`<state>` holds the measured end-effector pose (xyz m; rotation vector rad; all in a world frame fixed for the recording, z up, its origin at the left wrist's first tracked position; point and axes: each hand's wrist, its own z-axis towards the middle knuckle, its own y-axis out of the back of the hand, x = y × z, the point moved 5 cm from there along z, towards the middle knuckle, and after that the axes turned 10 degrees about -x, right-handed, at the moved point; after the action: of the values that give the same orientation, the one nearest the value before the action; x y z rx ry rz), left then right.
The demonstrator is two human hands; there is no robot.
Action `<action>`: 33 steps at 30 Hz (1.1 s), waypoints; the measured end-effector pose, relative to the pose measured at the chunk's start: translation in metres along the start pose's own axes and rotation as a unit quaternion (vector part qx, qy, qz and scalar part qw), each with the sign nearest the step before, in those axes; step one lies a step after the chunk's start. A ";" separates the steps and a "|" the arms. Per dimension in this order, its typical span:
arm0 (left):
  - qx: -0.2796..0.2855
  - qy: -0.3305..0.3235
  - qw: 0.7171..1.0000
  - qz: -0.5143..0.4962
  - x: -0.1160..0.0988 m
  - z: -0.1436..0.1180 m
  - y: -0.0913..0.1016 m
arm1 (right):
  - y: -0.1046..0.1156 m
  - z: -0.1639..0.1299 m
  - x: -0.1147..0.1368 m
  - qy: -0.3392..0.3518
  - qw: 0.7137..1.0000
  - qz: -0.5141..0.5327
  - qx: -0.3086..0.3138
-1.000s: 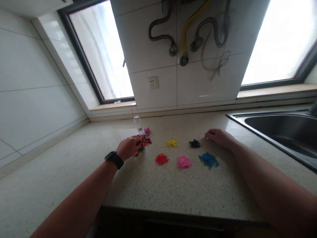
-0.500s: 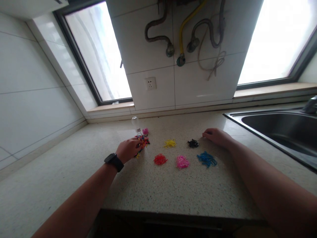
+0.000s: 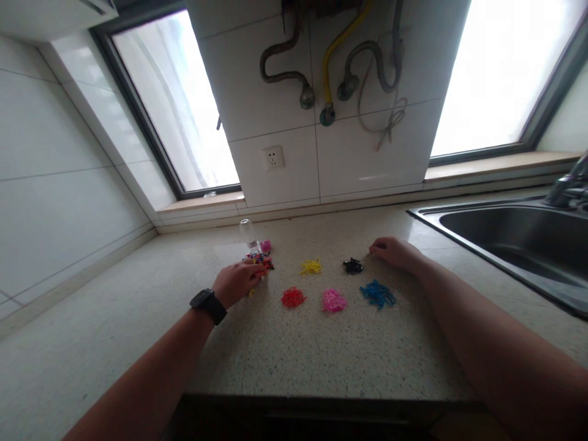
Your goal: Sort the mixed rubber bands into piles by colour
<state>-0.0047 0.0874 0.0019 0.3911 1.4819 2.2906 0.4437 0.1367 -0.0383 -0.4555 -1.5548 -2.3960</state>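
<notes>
The left hand [image 3: 236,282], fingers curled, reaches into a mixed-colour pile [image 3: 266,263] and hides part of it; whether it grips a piece cannot be told. The right hand [image 3: 392,252] has its fingertips drawn together near the black pile [image 3: 353,266], anything between them too small to make out. Left to right on the counter [image 3: 285,355]: a clear bottle [image 3: 247,232] (its lower end is indistinct), a pink object [image 3: 265,246], then red [image 3: 293,297], yellow [image 3: 311,267], pink [image 3: 334,301], black and blue piles [image 3: 378,294], single pieces blurred. The sink [image 3: 432,213] is cut off at right.
</notes>
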 end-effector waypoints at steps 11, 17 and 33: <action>0.011 -0.006 1.000 0.014 -0.002 0.000 -0.001 | -0.003 0.001 -0.002 0.006 1.000 0.002 0.008; 0.016 -0.010 1.000 0.022 -0.005 0.000 -0.001 | -0.002 0.000 -0.001 0.002 1.000 -0.003 0.010; -0.023 -0.034 0.999 0.019 0.002 0.001 -0.003 | -0.004 0.002 -0.003 0.003 1.000 -0.013 0.004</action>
<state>-0.0056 0.0906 -0.0007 0.4823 1.3974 2.3130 0.4451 0.1400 -0.0423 -0.4285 -1.5763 -2.4070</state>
